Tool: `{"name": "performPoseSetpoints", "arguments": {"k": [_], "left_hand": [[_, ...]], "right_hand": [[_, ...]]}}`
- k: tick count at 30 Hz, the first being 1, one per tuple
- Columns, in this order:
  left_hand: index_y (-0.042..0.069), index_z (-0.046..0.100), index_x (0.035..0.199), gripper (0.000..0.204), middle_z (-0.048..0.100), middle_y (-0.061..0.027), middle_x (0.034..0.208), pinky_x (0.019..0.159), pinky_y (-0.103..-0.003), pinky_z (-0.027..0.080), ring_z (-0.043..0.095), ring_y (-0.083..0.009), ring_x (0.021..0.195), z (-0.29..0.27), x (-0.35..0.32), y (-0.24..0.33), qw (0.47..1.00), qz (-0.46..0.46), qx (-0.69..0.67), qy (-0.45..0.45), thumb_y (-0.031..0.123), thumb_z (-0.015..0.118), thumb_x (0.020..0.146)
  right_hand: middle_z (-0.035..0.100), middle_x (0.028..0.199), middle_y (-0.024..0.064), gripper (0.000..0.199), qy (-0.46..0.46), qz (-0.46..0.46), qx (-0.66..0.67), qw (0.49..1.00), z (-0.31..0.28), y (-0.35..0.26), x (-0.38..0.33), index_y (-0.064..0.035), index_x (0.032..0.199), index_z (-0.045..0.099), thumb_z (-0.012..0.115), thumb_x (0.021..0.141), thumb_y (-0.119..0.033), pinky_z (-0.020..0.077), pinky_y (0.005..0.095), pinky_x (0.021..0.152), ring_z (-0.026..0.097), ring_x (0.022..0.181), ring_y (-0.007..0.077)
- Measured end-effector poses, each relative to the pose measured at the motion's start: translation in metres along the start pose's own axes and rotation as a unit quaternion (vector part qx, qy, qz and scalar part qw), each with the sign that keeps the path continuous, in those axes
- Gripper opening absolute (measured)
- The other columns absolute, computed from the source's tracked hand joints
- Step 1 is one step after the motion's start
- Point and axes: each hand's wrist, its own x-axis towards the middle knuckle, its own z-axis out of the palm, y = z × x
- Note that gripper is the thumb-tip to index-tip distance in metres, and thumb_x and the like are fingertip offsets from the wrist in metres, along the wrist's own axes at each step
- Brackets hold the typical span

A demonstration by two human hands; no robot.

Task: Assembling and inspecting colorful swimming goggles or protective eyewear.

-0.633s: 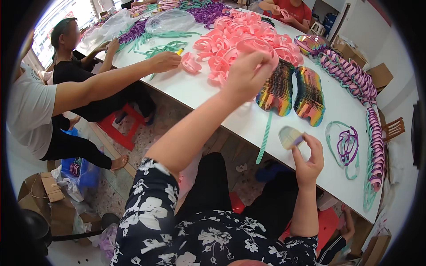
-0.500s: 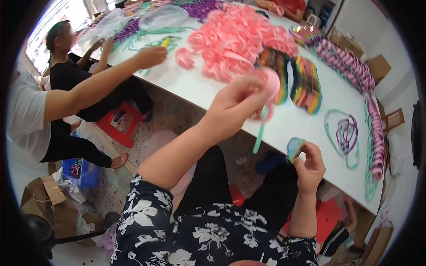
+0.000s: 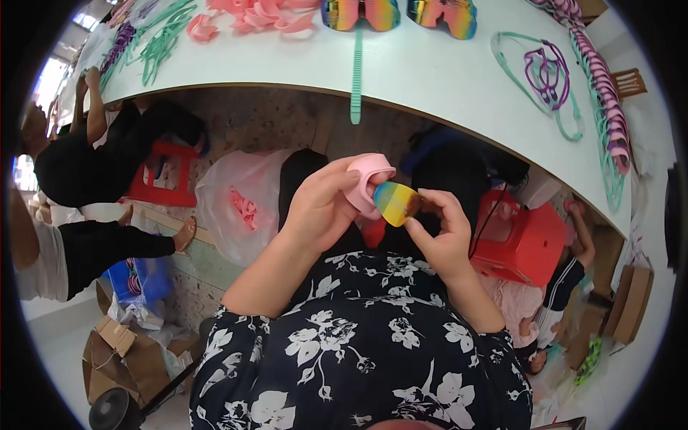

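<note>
My left hand [image 3: 317, 204] grips a soft pink goggle frame [image 3: 364, 172] by its left side, thumb and fingers around it. From the right, my right hand [image 3: 446, 235] pinches a curved mirrored goggle lens [image 3: 393, 205], shining blue, yellow and orange. The lens's left end meets the frame's opening or overlaps it; I cannot tell whether its edge sits inside. Both pieces are held above my lap, short of the table. Beyond them, a ridged teal strap [image 3: 356, 82] hangs over the table's edge.
On the white table [image 3: 430, 79] lie pink goggle frames [image 3: 265, 16], two stacks of mirrored lenses [image 3: 362, 14], teal and purple straps [image 3: 548, 72] and a pink-purple bundle [image 3: 598, 86]. Red stools [image 3: 527, 240] and a white plastic bag [image 3: 240, 204] stand below. Other people sit at left.
My left hand has drawn back from the table with the pink frame. My right hand has brought the lens leftward against it. The view has tilted down, and the teal strap now lies over the edge.
</note>
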Motion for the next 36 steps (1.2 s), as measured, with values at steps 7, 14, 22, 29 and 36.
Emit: {"name": "performPoseSetpoints", "arguments": {"k": [7,14,22,29,36], "left_hand": [[-0.005,0.059,0.117,0.024,0.066,-0.0147,0.112,0.089,-0.036,0.058,0.068,-0.0201,0.103,0.007,0.003,-0.023,0.996,0.019,0.078,0.038,0.013,0.056,0.102],[-0.004,0.059,0.111,0.021,0.067,-0.0133,0.106,0.082,-0.034,0.060,0.069,-0.0184,0.094,0.018,0.006,-0.031,0.992,-0.005,0.076,0.099,0.015,0.056,0.103],[-0.005,0.058,0.106,0.022,0.066,-0.0129,0.099,0.076,-0.033,0.060,0.069,-0.0182,0.085,0.011,0.014,-0.037,0.988,-0.019,0.090,0.123,0.017,0.055,0.103],[-0.003,0.056,0.105,0.019,0.066,-0.0120,0.095,0.072,-0.030,0.057,0.067,-0.0157,0.081,0.022,0.023,-0.039,0.980,0.018,0.138,0.141,0.016,0.056,0.103],[0.001,0.060,0.110,0.013,0.066,-0.0059,0.097,0.076,-0.025,0.053,0.063,-0.0097,0.087,0.008,0.020,-0.051,0.947,0.152,0.264,0.102,0.011,0.055,0.103]], "right_hand": [[0.066,0.104,0.0116,0.044,0.056,-0.068,-0.074,0.993,-0.005,-0.003,-0.004,-0.0026,0.114,0.067,0.081,0.072,-0.005,0.0518,0.0323,0.080,0.062,0.092,0.0237],[0.066,0.105,0.0123,0.044,0.077,-0.116,-0.120,0.983,-0.009,0.002,-0.007,-0.0019,0.114,0.066,0.081,0.072,-0.004,0.0512,0.0341,0.081,0.063,0.093,0.0256],[0.067,0.103,0.0114,0.040,0.039,0.001,-0.036,0.999,-0.009,0.009,0.000,-0.0025,0.111,0.069,0.082,0.073,-0.006,0.0531,0.0326,0.082,0.065,0.094,0.0231],[0.067,0.103,0.0091,0.039,0.019,0.019,0.028,0.999,-0.014,0.011,0.010,-0.0018,0.113,0.070,0.081,0.076,-0.002,0.0546,0.0287,0.083,0.067,0.093,0.0170],[0.066,0.105,0.0092,0.040,0.046,0.018,0.051,0.997,0.004,0.016,-0.002,-0.0018,0.115,0.069,0.081,0.077,-0.002,0.0529,0.0282,0.083,0.065,0.093,0.0167]]}}
